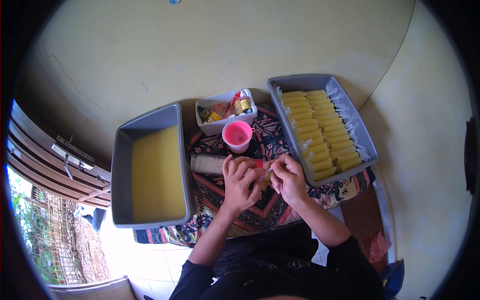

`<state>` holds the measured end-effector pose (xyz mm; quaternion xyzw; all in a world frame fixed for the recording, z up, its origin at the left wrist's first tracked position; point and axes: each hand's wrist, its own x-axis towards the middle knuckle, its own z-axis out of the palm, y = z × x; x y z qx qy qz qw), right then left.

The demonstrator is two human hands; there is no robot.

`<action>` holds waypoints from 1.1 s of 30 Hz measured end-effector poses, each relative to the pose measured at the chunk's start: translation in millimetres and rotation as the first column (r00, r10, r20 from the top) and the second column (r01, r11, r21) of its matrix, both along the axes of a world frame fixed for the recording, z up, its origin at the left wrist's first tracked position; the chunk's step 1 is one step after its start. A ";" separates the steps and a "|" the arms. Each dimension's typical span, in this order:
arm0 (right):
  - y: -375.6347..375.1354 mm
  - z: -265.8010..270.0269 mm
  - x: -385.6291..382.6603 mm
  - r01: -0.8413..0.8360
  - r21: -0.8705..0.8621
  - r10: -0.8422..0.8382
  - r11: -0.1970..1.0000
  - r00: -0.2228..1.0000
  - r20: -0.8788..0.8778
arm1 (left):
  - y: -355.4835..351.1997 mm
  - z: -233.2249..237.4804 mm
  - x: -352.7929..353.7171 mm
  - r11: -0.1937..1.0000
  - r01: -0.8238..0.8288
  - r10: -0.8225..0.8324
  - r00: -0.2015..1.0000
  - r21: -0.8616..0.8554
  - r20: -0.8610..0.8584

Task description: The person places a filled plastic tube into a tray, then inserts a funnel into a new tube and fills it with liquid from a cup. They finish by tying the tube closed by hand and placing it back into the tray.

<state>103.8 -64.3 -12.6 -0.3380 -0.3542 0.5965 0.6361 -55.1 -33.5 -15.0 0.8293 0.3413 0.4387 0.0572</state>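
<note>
My left hand (242, 184) and my right hand (288, 179) meet above the middle of the cloth-covered table. Both have their fingers closed on the whitish top end of a small clear plastic bag (267, 181). Something yellow shows in the bag between the hands, mostly hidden by my fingers. Just beyond my left hand lies a flat pack of clear plastic (206, 164) with a red patch at its right end. Farther back, a pink funnel (237, 133) sits in a white container.
At left stands a grey tub (187, 202) of yellow liquid. Another grey tub (369, 145) at right holds rows of filled yellow bags (310, 131) with twisted tops. A white box (216, 128) with small bottles stands against the wall. Patterned cloth (265, 132) covers the table.
</note>
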 end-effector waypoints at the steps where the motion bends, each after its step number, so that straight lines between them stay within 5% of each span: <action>1: -1.0 2.3 -0.7 0.000 -0.002 0.000 1.000 1.000 -0.001 | -0.8 1.5 -1.7 1.000 0.000 0.000 1.000 -0.002 -0.001; 7: -1.1 9.9 3.1 -0.130 -0.003 0.130 0.992 0.991 -0.006 | 1.0 6.8 -4.7 0.999 0.012 -0.011 1.000 0.041 -0.014; 13: -3.7 26.8 7.1 -0.174 0.134 0.143 0.976 0.967 0.212 | 6.0 21.7 -10.5 0.998 0.063 -0.061 0.996 0.027 -0.058; 16: 3.9 19.6 3.0 -0.169 0.292 0.072 0.941 0.946 0.316 | 12.8 15.2 -4.2 0.985 0.154 -0.146 0.984 -0.080 0.103; 18: 3.2 21.8 2.0 -0.170 0.281 0.084 0.945 0.952 0.293 | 14.4 8.9 0.7 0.891 0.380 -0.261 0.877 -0.248 0.404; 19: 2.7 24.0 1.8 -0.173 0.274 0.096 0.946 0.958 0.271 | 16.0 5.6 0.8 0.891 0.379 -0.260 0.877 -0.250 0.405; 22: -0.5 27.0 3.8 -0.141 0.160 0.100 0.977 0.965 0.241 | 20.4 9.2 -0.4 0.887 0.382 -0.285 0.895 -0.260 0.342; 27: -3.9 35.1 5.9 -0.128 0.154 0.077 0.980 0.950 0.304 | 20.9 29.6 -4.2 0.965 0.249 -0.250 0.968 -0.085 0.001; 33: -1.8 34.5 6.4 -0.126 0.156 0.070 0.980 0.944 0.323 | 25.2 26.4 -11.2 0.978 0.189 -0.193 0.980 -0.084 -0.049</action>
